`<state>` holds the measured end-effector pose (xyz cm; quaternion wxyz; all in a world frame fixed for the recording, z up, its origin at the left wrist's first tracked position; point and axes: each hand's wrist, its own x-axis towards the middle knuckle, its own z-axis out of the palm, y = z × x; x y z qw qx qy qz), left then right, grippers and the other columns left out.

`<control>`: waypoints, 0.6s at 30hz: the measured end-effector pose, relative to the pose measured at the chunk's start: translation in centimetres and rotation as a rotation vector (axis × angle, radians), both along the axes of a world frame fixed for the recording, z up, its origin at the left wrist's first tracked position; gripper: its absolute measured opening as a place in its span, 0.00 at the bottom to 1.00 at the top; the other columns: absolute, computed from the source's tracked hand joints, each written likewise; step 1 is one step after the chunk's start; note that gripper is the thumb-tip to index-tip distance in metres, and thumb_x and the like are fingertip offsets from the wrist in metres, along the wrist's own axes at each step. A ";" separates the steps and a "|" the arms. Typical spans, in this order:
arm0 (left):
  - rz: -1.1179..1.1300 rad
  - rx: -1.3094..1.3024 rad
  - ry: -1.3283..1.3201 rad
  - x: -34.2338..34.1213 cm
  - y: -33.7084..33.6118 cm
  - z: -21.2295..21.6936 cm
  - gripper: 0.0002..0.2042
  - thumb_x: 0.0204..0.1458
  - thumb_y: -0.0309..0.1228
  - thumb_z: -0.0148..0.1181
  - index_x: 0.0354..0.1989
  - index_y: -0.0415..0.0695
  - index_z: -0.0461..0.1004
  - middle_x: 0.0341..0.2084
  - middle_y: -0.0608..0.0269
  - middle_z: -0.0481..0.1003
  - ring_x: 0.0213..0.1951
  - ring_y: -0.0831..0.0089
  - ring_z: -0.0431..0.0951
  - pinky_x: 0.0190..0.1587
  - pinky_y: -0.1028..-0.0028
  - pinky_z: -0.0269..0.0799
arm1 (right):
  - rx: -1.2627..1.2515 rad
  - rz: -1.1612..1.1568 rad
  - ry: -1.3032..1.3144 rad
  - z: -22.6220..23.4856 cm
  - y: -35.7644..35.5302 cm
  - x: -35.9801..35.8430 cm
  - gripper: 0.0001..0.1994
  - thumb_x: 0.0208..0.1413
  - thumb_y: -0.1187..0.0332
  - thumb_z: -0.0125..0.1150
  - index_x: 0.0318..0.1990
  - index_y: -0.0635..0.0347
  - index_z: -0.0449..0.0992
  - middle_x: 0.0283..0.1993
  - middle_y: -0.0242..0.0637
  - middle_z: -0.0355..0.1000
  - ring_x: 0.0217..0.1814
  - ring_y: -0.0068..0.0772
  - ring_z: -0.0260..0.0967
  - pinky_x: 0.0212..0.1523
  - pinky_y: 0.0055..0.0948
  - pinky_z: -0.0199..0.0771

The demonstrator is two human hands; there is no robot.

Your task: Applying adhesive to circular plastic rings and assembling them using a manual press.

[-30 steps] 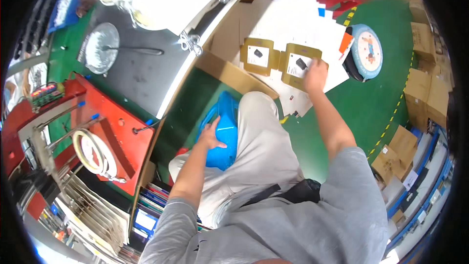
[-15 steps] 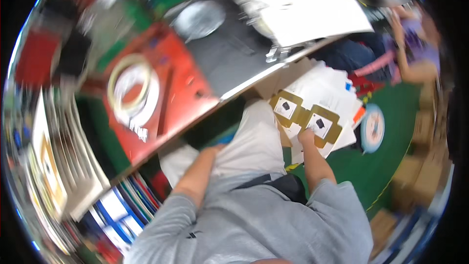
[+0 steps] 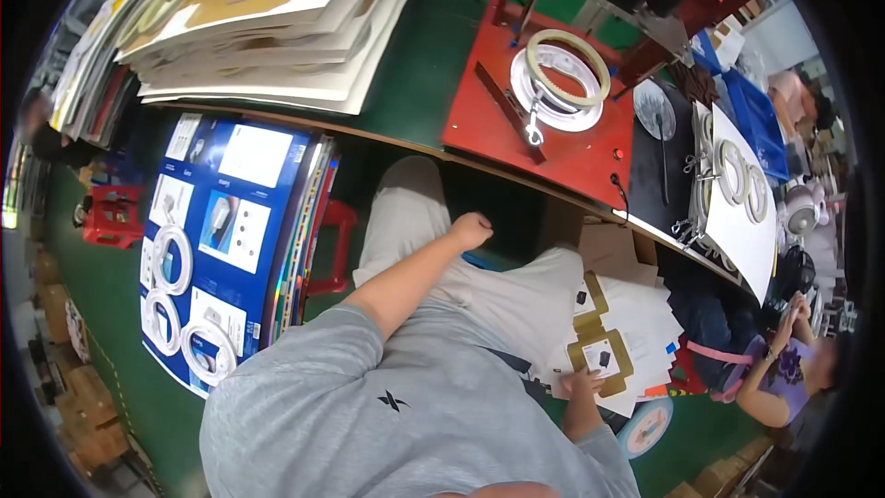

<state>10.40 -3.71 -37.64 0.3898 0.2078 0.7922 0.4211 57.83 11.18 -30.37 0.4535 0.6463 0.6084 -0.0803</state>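
My left hand (image 3: 472, 231) is a loose fist above my lap, below the front edge of the table, and nothing shows in it. Down at my right, my right hand (image 3: 583, 382) has its fingers at the lower left edge of a brown printed cardboard box blank (image 3: 619, 376). The blank has two joined panels with white labels and lies flat on a fanned stack of white printed sheets (image 3: 647, 321) beside my right leg. The fingertips are small in view, but they appear to grip the blank's edge.
A red press plate (image 3: 479, 83) carrying white and cream rings (image 3: 567, 69) stands on the table ahead. Far left lies a thick stack of sheets (image 3: 267, 46); blue printed sheets (image 3: 207, 258) with white rings stand at my left. Another person (image 3: 784, 360) sits at far right.
My view has swung left, so the table and press appear further right. My left hand has lifted off my leg into a fist. My right hand stays at the cardboard blank.
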 end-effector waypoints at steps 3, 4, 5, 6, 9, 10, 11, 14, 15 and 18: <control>-0.084 0.124 -0.001 -0.4 -0.4 4.3 0.13 0.54 0.31 0.69 0.45 0.37 0.82 0.34 0.53 0.84 0.37 0.65 0.85 0.43 0.68 0.80 | -0.011 0.099 -0.058 0.4 1.1 3.8 0.60 0.44 0.38 0.71 0.82 0.49 0.43 0.86 0.49 0.29 0.87 0.62 0.22 0.80 0.65 0.31; -0.080 0.173 -0.002 -0.7 -0.9 5.5 0.13 0.54 0.30 0.68 0.46 0.37 0.82 0.35 0.54 0.84 0.37 0.65 0.85 0.43 0.69 0.80 | 0.050 0.144 -0.076 -0.1 2.0 5.0 0.63 0.42 0.35 0.72 0.82 0.51 0.43 0.86 0.49 0.28 0.87 0.61 0.22 0.80 0.67 0.32; -0.074 0.132 0.003 -1.2 -1.9 7.7 0.13 0.56 0.29 0.67 0.47 0.37 0.80 0.36 0.56 0.84 0.39 0.66 0.84 0.44 0.69 0.80 | 0.120 0.081 -0.099 1.6 2.2 4.2 0.67 0.39 0.32 0.74 0.81 0.56 0.41 0.86 0.48 0.27 0.87 0.59 0.23 0.79 0.68 0.33; -0.032 0.124 0.019 -1.6 -2.8 9.0 0.13 0.56 0.29 0.67 0.47 0.37 0.80 0.36 0.56 0.84 0.39 0.66 0.84 0.44 0.69 0.80 | 0.092 0.080 -0.068 3.1 3.0 4.1 0.68 0.39 0.32 0.74 0.81 0.56 0.41 0.86 0.49 0.26 0.87 0.60 0.23 0.79 0.68 0.33; -0.045 0.214 0.125 -2.3 -5.6 12.1 0.11 0.60 0.28 0.63 0.48 0.36 0.77 0.38 0.54 0.83 0.41 0.66 0.84 0.47 0.67 0.80 | 0.061 0.052 -0.075 3.4 4.0 5.6 0.68 0.42 0.32 0.73 0.81 0.57 0.37 0.85 0.53 0.26 0.86 0.63 0.22 0.79 0.68 0.35; -0.006 0.195 0.137 -2.3 -6.9 12.9 0.11 0.60 0.28 0.63 0.48 0.36 0.77 0.38 0.54 0.83 0.41 0.66 0.84 0.47 0.67 0.80 | 0.052 0.055 -0.094 2.8 4.0 5.9 0.67 0.43 0.31 0.71 0.81 0.57 0.37 0.85 0.56 0.26 0.86 0.65 0.22 0.79 0.68 0.35; 0.015 0.218 0.135 -2.4 -7.8 13.5 0.11 0.60 0.28 0.63 0.48 0.36 0.78 0.38 0.54 0.83 0.42 0.66 0.84 0.47 0.67 0.80 | 0.048 0.052 -0.114 2.0 4.1 6.2 0.66 0.45 0.30 0.69 0.81 0.57 0.37 0.85 0.58 0.26 0.86 0.67 0.22 0.79 0.69 0.35; 0.103 0.185 0.156 -1.7 -11.7 16.8 0.10 0.61 0.28 0.62 0.48 0.37 0.78 0.40 0.54 0.83 0.44 0.66 0.85 0.49 0.68 0.80 | 0.043 0.179 -0.153 0.4 3.4 5.3 0.58 0.56 0.32 0.59 0.81 0.59 0.37 0.84 0.62 0.27 0.84 0.74 0.25 0.78 0.69 0.34; 0.124 0.203 0.125 -1.3 -13.0 18.6 0.11 0.62 0.28 0.63 0.49 0.38 0.78 0.42 0.54 0.83 0.45 0.67 0.84 0.51 0.68 0.80 | 0.047 0.241 -0.169 1.1 2.9 4.3 0.55 0.60 0.33 0.55 0.81 0.60 0.36 0.83 0.63 0.27 0.83 0.76 0.27 0.78 0.70 0.32; 0.182 0.263 0.132 -0.8 -16.4 25.2 0.11 0.62 0.29 0.63 0.51 0.38 0.78 0.46 0.55 0.82 0.48 0.68 0.84 0.53 0.68 0.79 | 0.002 0.389 -0.072 -1.0 5.9 1.7 0.47 0.61 0.36 0.54 0.74 0.61 0.46 0.77 0.63 0.38 0.78 0.73 0.37 0.73 0.67 0.42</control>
